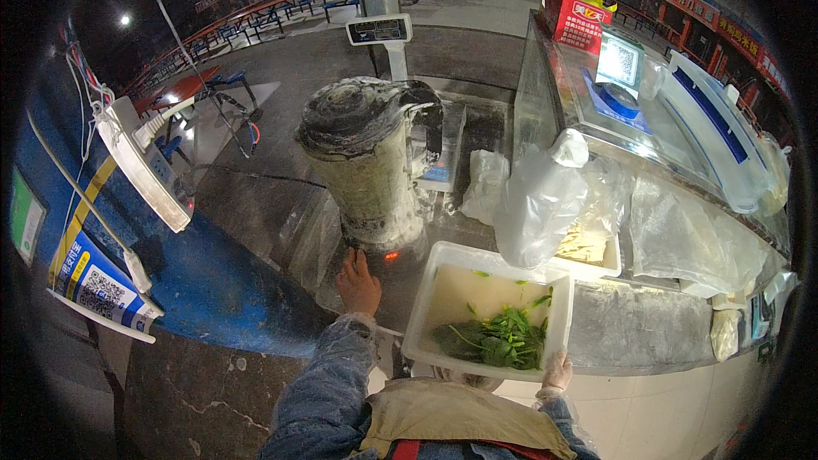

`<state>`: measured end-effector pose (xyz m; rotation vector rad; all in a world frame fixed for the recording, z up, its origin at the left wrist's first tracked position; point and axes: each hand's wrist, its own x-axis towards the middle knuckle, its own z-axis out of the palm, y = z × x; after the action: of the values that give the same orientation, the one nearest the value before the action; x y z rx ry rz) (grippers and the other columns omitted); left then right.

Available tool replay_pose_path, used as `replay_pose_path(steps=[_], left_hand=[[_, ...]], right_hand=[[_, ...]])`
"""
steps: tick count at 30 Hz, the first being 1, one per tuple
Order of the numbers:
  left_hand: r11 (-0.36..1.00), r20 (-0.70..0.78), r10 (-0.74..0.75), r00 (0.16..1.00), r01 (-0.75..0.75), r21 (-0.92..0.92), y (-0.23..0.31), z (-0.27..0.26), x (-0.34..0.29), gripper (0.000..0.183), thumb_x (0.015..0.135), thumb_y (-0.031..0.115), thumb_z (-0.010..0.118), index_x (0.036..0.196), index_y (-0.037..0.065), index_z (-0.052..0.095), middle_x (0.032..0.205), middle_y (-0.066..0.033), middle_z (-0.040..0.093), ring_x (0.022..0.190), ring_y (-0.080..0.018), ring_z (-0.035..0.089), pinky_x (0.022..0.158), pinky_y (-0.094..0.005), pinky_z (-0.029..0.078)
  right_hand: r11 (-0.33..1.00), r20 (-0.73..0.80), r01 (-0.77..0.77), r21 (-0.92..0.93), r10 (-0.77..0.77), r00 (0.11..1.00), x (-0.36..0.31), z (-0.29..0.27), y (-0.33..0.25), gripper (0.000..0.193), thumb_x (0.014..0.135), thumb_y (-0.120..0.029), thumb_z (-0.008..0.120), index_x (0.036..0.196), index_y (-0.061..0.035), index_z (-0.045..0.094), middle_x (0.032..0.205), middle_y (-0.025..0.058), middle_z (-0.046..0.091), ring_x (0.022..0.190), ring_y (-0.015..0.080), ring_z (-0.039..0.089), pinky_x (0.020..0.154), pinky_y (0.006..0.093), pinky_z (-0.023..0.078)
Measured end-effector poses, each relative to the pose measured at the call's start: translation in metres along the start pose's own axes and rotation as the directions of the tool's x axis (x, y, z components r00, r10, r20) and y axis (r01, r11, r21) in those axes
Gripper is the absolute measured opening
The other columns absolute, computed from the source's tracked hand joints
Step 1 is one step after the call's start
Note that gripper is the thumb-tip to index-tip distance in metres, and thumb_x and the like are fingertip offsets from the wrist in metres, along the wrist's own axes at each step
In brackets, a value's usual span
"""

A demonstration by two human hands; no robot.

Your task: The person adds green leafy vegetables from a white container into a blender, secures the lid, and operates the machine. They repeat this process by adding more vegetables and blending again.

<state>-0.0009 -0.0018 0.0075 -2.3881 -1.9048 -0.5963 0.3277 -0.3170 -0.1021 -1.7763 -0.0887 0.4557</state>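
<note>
A blender [362, 162] with a black lid and handle stands upright, its jug smeared with pale residue. A red light glows on the front of its base. My left hand [358, 283] reaches to the lower left of that base, fingers stretched out and seemingly touching it, with nothing held. Right of the blender is a white plastic tub [416, 336] holding cloudy liquid and green leafy vegetables [503, 339]. My right hand [558, 372] grips the tub's near right corner; part of its fingers is hidden by the rim.
A weighing scale display [379, 30] rises behind the blender. White plastic bags [543, 196] and a small tray [588, 266] with pale strips crowd the right. A glass case [613, 111] carries a red box [579, 24]. At left hangs a power strip [141, 158] with cables.
</note>
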Motion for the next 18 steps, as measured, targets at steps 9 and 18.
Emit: replay_pose_path(steps=[9, 18], left_hand=[[0.998, 0.056, -0.006, 0.998, 0.002, 0.063, 0.002, -0.006, -0.001, 0.066, 0.079, 0.014, 0.061, 0.135, 0.006, 0.029, 0.140, -0.0154, 0.028, 0.120, -0.0334, 0.041, 0.094, -0.0440, 0.039], [0.998, 0.195, -0.062, 0.979, 0.057, 0.028, 0.008, -0.023, 0.001, 0.071, 0.079, 0.013, 0.061, 0.138, 0.004, 0.024, 0.140, -0.0177, 0.026, 0.122, -0.0349, 0.039, 0.094, -0.0427, 0.041]], right_hand=[[1.000, 0.032, -0.004, -0.030, 0.005, 0.999, -0.002, -0.002, -0.005, 0.042, 0.091, -0.039, 0.050, 0.096, 0.0022, 0.059, 0.072, 0.0043, 0.058, 0.066, 0.0109, 0.049, 0.060, 0.0277, 0.043], [0.996, 0.165, -0.073, 0.060, 0.062, 0.984, -0.006, -0.010, -0.011, 0.049, 0.094, -0.042, 0.042, 0.113, 0.0027, 0.050, 0.093, 0.0082, 0.055, 0.080, 0.0148, 0.049, 0.071, 0.0286, 0.044]])
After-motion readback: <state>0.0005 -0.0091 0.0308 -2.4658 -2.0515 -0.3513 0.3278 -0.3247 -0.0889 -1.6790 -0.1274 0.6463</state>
